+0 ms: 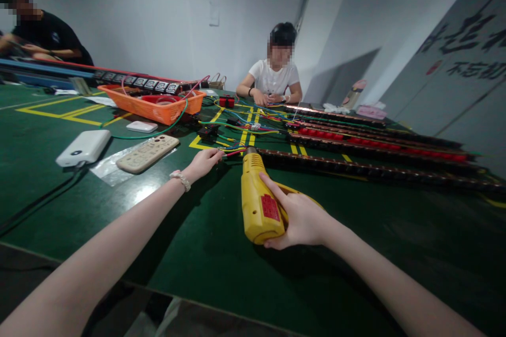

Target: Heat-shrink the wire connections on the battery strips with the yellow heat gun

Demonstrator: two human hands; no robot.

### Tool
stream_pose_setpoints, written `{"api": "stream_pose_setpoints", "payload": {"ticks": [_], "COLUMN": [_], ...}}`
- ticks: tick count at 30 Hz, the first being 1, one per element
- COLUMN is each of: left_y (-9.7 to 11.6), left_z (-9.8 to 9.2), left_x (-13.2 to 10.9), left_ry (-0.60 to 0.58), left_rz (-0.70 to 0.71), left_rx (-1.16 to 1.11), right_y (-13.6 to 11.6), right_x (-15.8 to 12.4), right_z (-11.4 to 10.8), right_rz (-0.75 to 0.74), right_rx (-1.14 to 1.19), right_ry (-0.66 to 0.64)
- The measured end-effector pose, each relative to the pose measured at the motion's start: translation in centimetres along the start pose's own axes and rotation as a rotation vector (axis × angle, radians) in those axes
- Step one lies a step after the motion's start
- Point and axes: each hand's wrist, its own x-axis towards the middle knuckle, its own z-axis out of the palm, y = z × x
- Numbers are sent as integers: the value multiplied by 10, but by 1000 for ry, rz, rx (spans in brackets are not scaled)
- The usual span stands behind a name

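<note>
A yellow heat gun (pixel 253 197) with a red label is gripped in my right hand (pixel 302 218). Its metal nozzle points away from me, close to a bundle of coloured wires (pixel 237 151) at the near end of a long dark strip (pixel 336 163). My left hand (pixel 205 162), with a bracelet at the wrist, pinches wires of that bundle, a red one among them. Beyond the left fingers lies a black connector or switch (pixel 207 131) with green and yellow wires. The fingertips of the left hand are partly hidden.
An orange basket (pixel 158 110) with wires stands behind a phone (pixel 148 154), a white power bank (pixel 85 147) and a plastic bag (pixel 113 172). Several more strips (pixel 375 147) lie at right. One person (pixel 274 76) sits opposite, another (pixel 51 37) at far left.
</note>
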Motion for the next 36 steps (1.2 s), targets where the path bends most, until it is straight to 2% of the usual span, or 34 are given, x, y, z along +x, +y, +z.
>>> {"api": "stream_pose_setpoints", "payload": {"ticks": [7, 15, 30, 36], "left_y": [0, -3, -3, -2], "left_z": [0, 3, 4, 2], "left_x": [0, 4, 5, 4], "left_ry": [7, 34, 50, 35], "left_rz": [-2, -29, 11, 35], "left_rx": [3, 32, 70, 48], "right_y": [-1, -7, -28, -31], "right_x": [-2, 8, 26, 27], "right_z": [0, 3, 8, 8], "right_rz": [13, 5, -140, -142], "right_rx": [-7, 11, 69, 95], "right_ry": [11, 3, -26, -34]}}
